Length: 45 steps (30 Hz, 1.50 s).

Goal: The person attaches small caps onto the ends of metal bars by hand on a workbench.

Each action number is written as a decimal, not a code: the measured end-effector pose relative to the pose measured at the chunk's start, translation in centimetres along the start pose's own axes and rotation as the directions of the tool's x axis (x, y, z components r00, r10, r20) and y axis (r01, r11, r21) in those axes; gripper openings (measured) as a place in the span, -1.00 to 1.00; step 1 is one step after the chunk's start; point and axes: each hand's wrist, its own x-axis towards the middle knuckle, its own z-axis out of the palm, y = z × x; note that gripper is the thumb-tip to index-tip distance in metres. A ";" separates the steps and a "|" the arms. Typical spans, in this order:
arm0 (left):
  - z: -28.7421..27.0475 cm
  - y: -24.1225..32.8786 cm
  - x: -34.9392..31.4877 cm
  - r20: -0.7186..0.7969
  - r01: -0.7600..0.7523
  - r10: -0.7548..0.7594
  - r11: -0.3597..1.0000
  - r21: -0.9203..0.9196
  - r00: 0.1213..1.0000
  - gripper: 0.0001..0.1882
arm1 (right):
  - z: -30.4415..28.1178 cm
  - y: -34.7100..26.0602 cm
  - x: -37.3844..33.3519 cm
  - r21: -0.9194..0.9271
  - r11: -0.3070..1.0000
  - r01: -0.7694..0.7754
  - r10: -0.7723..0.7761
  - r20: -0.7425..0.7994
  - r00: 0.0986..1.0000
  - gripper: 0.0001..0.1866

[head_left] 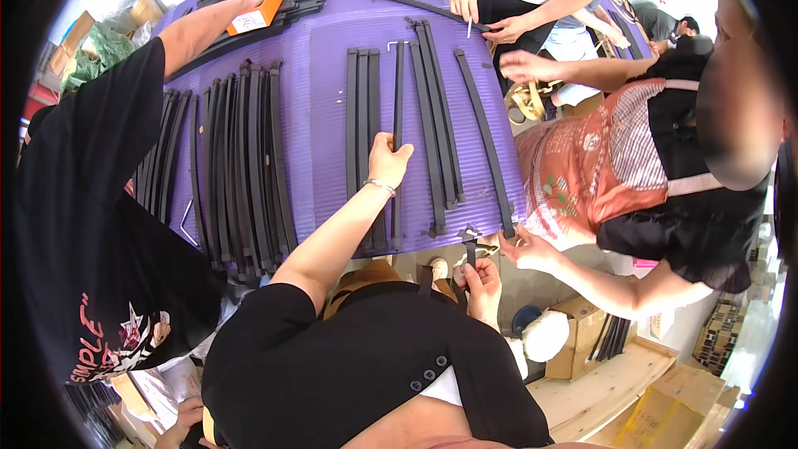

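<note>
My left hand (pixel 389 162) is closed round the middle of a long black bar (pixel 398 100) that lies lengthwise on the purple ribbed table (pixel 320 116). A thin bright L-shaped rod (pixel 392 44) sits by that bar's far end. Below the table's near edge, my right hand (pixel 483 289) pinches a short-looking black strip (pixel 471 255) between thumb and fingers; a dark fitting (pixel 470 235) tops it. Several black bars (pixel 363 116) lie to the left of my left hand, and more bars (pixel 434 116) lie to its right.
At left, a person in black holds an orange-and-white box (pixel 270 7) near a big bar group (pixel 249 166). On the right, an aproned person's hand (pixel 532 251) touches a bar's near end (pixel 505 220). Another L-shaped rod (pixel 189 224) lies left. Cardboard boxes (pixel 573 333) stand lower right.
</note>
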 end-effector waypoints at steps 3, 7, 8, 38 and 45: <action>0.5 -2.0 0.0 -0.212 -0.095 0.174 0.937 0.336 0.962 -0.61 | 0.7 0.1 -0.7 -0.016 0.999 -0.039 0.039 -0.022 0.999 -0.84; 2.0 -1.3 -1.0 -0.230 -0.069 0.194 0.886 0.459 0.954 -0.55 | 0.7 -0.1 -0.7 -0.026 0.999 -0.027 0.027 -0.027 0.999 -0.84; 2.1 -1.2 -1.1 -0.231 -0.067 0.190 0.888 0.454 0.954 -0.55 | 0.6 -0.2 -0.7 -0.032 0.999 -0.028 0.027 -0.027 0.999 -0.84; 1.2 -2.1 4.2 0.100 -0.023 -0.028 0.879 0.476 0.995 -0.55 | -0.5 -0.7 0.5 -0.056 0.994 -0.092 0.087 -0.081 0.993 -0.85; 0.3 -5.2 5.4 0.218 0.064 -0.085 0.993 0.099 0.972 -0.74 | -0.8 -0.1 0.4 -0.146 0.989 -0.031 0.022 -0.064 0.998 -0.88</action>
